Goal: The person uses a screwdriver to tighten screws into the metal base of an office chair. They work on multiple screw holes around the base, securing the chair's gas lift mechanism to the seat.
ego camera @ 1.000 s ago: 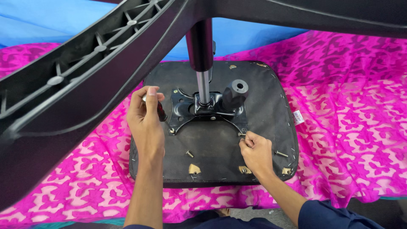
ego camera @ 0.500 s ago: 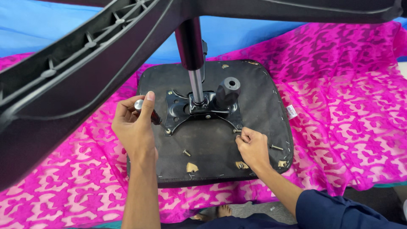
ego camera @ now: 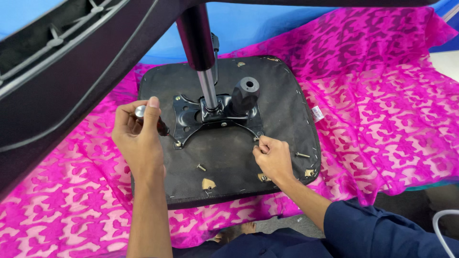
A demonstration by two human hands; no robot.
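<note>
While my left hand (ego camera: 138, 138) is closed around a screwdriver (ego camera: 152, 122), its tip sits at the front left corner of the black metal mounting plate (ego camera: 217, 119), where a screw (ego camera: 178, 143) shows. The plate lies in the middle of the upturned black seat base (ego camera: 229, 129). My right hand (ego camera: 272, 155) pinches a small screw (ego camera: 256, 139) between thumb and fingertips at the plate's front right corner, the other fingers curled in. A chrome gas cylinder (ego camera: 203, 62) rises from the plate, with a black knob (ego camera: 245, 93) just beside it. Loose bolts (ego camera: 201, 167) lie on the seat base near my hands. The seat base rests on a pink patterned cloth (ego camera: 382, 95), and the chair's black star base (ego camera: 62, 71) looms at upper left.
</note>
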